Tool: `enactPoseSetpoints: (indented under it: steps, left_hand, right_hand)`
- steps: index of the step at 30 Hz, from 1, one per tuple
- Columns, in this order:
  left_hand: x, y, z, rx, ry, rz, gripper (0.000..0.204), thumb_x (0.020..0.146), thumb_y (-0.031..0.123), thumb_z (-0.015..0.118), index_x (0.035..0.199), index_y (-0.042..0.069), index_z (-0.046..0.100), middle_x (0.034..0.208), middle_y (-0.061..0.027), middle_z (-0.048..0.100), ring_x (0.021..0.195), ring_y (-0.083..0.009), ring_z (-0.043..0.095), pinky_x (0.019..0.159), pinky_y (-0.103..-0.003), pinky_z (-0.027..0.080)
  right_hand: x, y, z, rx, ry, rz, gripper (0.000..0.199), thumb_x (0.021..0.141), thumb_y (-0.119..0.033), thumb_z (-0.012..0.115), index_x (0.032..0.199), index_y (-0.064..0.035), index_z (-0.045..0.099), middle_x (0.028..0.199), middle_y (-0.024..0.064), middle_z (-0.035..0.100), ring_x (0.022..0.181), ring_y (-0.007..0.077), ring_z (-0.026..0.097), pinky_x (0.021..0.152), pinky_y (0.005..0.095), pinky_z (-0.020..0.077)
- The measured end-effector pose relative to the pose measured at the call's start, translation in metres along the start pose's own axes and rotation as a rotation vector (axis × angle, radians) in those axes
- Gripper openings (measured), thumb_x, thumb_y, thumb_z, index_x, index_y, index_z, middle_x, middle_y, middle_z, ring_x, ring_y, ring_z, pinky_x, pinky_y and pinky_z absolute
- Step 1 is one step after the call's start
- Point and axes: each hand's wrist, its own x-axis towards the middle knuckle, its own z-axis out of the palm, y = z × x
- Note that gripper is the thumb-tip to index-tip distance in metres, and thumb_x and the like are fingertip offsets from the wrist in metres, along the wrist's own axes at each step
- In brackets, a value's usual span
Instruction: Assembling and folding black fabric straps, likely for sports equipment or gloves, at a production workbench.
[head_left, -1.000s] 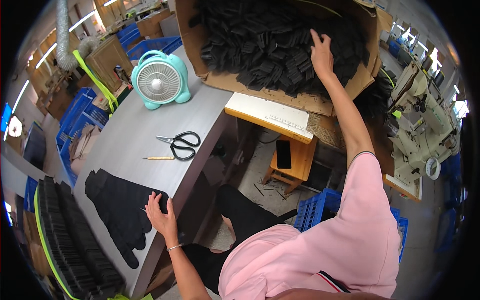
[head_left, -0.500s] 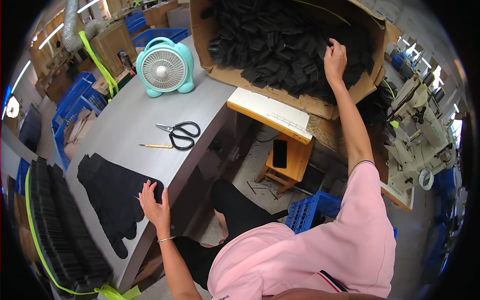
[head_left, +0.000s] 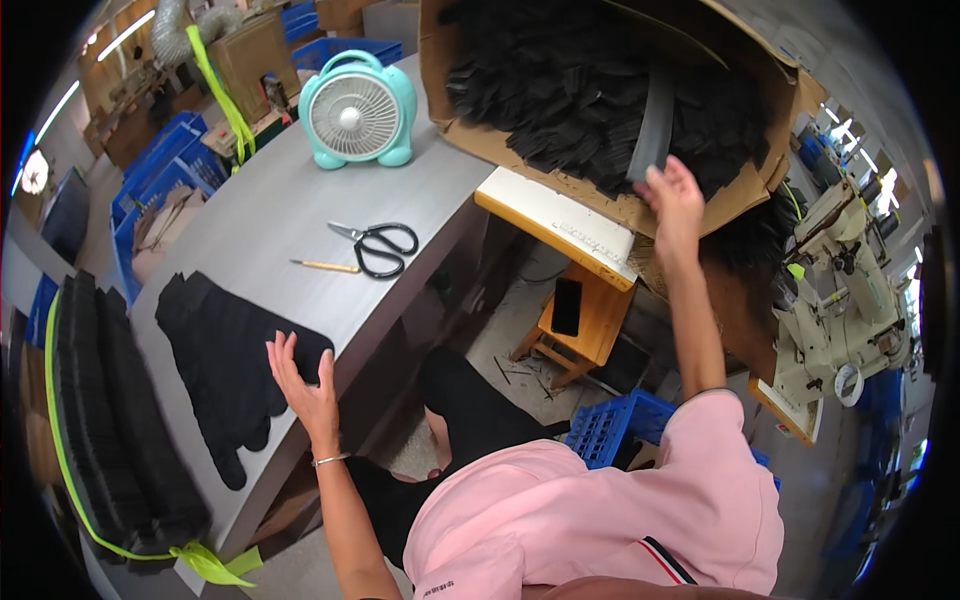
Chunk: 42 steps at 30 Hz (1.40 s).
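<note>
On the grey table lies a flat black glove-shaped piece of fabric (head_left: 225, 360) with finger-like ends toward the near edge. My left hand (head_left: 308, 390) is at its right edge, fingers spread; whether it touches the fabric I cannot tell. At the right, my right hand (head_left: 676, 205) pinches the lower end of a dark grey fabric strip (head_left: 655, 120), blurred by motion. The strip stretches up across a cardboard box (head_left: 510, 150) heaped with black fabric pieces (head_left: 560, 90).
Scissors (head_left: 378, 248) and a thin wooden-handled tool (head_left: 325, 266) lie mid-table, before a turquoise fan (head_left: 355, 110). Stacked black pieces (head_left: 120, 430) tied with yellow-green ribbon stand at the left. A phone (head_left: 566, 306) rests on a wooden stool (head_left: 590, 340). A sewing machine (head_left: 840, 280) stands right.
My right hand has come down and nearer from the heap, drawing the dark strip out with it. My left hand's fingers have lifted and spread beside the glove-shaped fabric. The view has shifted slightly.
</note>
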Motion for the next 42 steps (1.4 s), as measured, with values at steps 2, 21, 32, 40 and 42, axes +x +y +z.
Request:
enactPoseSetpoints:
  steps: [2, 21, 32, 40, 42]
  left_hand:
    - [-0.004, 0.014, 0.000, -0.090, 0.059, -0.002, 0.042, 0.091, 0.013, 0.065, 0.131, 0.003, 0.056, 0.147, -0.0157, 0.049, 0.144, -0.0321, 0.035, 0.117, -0.042, 0.026]
    - [-0.002, 0.013, -0.023, -1.328, 0.171, -0.716, 0.035, 0.093, 0.009, 0.068, 0.123, -0.005, 0.056, 0.115, -0.0200, 0.068, 0.102, -0.0264, 0.069, 0.094, -0.039, 0.056]
    - [-0.027, -0.017, -0.026, -1.490, 0.215, -0.698, 0.030, 0.098, 0.010, 0.061, 0.126, -0.001, 0.057, 0.130, -0.0167, 0.060, 0.122, -0.0293, 0.058, 0.109, -0.045, 0.045]
    - [-0.052, -0.032, -0.030, -1.659, 0.200, -0.789, 0.034, 0.103, 0.014, 0.053, 0.135, 0.003, 0.050, 0.139, -0.0148, 0.054, 0.133, -0.0276, 0.049, 0.116, -0.045, 0.038]
    - [-0.054, -0.029, -0.030, -1.703, 0.150, -0.793, 0.035, 0.103, 0.014, 0.053, 0.135, 0.003, 0.050, 0.140, -0.0145, 0.053, 0.133, -0.0272, 0.048, 0.116, -0.044, 0.037]
  right_hand:
    - [-0.067, 0.003, 0.024, -0.048, -0.105, 0.048, 0.050, 0.089, -0.005, 0.070, 0.134, 0.0048, 0.049, 0.112, 0.0081, 0.057, 0.099, 0.0136, 0.059, 0.083, 0.0305, 0.0560]
    - [-0.246, 0.042, 0.068, -0.163, -1.178, 0.565, 0.035, 0.089, -0.003, 0.068, 0.124, -0.0029, 0.065, 0.102, 0.0028, 0.067, 0.089, 0.0072, 0.062, 0.078, 0.0225, 0.0511]
    - [-0.235, 0.060, 0.130, -0.673, -0.679, -0.480, 0.039, 0.086, -0.005, 0.063, 0.126, -0.0038, 0.060, 0.129, 0.0140, 0.058, 0.115, 0.0311, 0.058, 0.098, 0.0405, 0.0444]
    - [-0.346, 0.023, 0.206, -0.349, -0.894, -0.983, 0.037, 0.087, -0.015, 0.059, 0.122, -0.0048, 0.061, 0.131, 0.0141, 0.057, 0.124, 0.0276, 0.054, 0.108, 0.0480, 0.0386]
    - [-0.355, 0.025, 0.218, -0.326, -0.809, -1.001, 0.040, 0.085, -0.013, 0.061, 0.125, -0.0042, 0.060, 0.128, 0.0142, 0.057, 0.120, 0.0253, 0.056, 0.113, 0.0479, 0.0340]
